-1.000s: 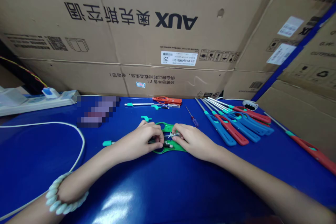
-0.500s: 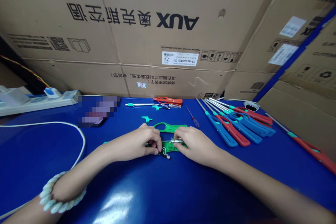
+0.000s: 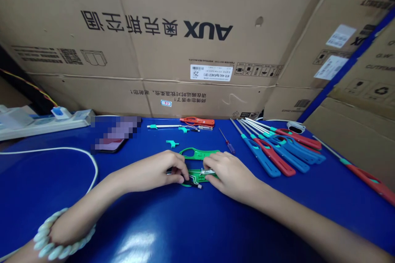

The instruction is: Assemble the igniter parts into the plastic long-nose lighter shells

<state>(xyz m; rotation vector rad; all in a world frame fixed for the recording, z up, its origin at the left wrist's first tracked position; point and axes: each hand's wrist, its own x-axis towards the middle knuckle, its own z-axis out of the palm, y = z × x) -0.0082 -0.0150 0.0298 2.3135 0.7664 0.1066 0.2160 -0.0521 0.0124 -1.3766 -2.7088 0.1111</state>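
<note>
My left hand is closed, its thumb and fingertips pinching a black igniter piece with thin white wires. This piece sits over the near green lighter half-shell, which lies on the table. Across from it, my right hand is closed on a small clear fuel tank with a metal end, held at the right part of the same half-shell. Just behind both hands lies the other green half-shell, with its loop to the left. My fingers hide part of the near shell and of both pieces.
A teal trigger, a purple screwdriver, a red shell and a metal rod lie behind. Several assembled lighters are at right. A phone, power strip and cardboard wall bound the table.
The view has tilted slightly, so things appear a little lower. My left hand has shifted slightly with the igniter piece, and more of the near green shell shows. My right hand keeps the fuel tank.
</note>
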